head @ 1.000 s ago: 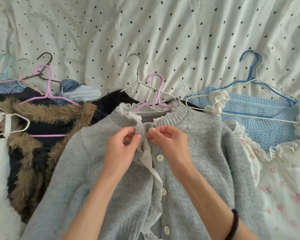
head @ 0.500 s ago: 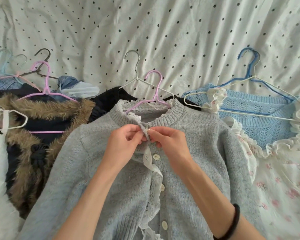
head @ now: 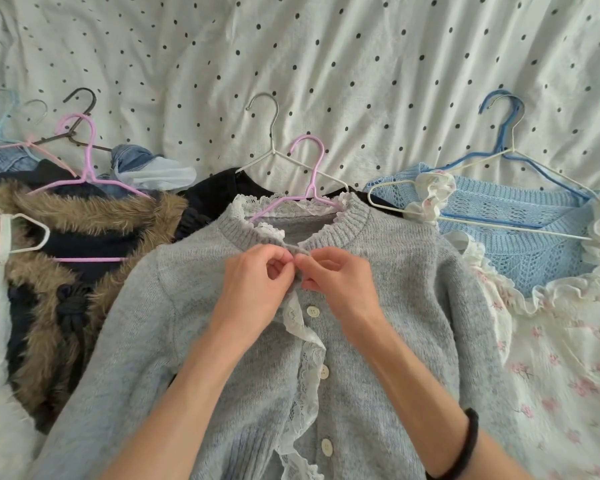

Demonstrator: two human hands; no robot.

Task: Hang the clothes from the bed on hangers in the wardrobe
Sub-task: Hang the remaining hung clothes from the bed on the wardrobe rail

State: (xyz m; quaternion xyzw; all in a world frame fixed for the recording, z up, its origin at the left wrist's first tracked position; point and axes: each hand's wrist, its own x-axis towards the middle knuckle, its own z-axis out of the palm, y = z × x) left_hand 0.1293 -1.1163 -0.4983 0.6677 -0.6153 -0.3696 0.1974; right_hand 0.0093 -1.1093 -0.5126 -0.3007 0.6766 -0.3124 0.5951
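A grey knit cardigan (head: 413,323) with white lace trim and white buttons lies flat on the bed in front of me, on a pink hanger (head: 309,161) whose hook sticks out above the collar. My left hand (head: 253,289) and my right hand (head: 336,282) meet at the top of the button band just under the collar. Both pinch the two front edges together there. The top button is hidden under my fingers. Three buttons below it show.
A fur-trimmed dark coat (head: 66,306) on a pink hanger lies at the left, with more hangers behind it. A light blue sweater (head: 520,244) on blue and white hangers and a floral ruffled garment (head: 561,358) lie at the right. The dotted white bedsheet (head: 326,57) spreads beyond.
My hands have drawn together at the collar and pulled the two front edges shut; the lace flap that hung loose between them is now tucked under my fingers.
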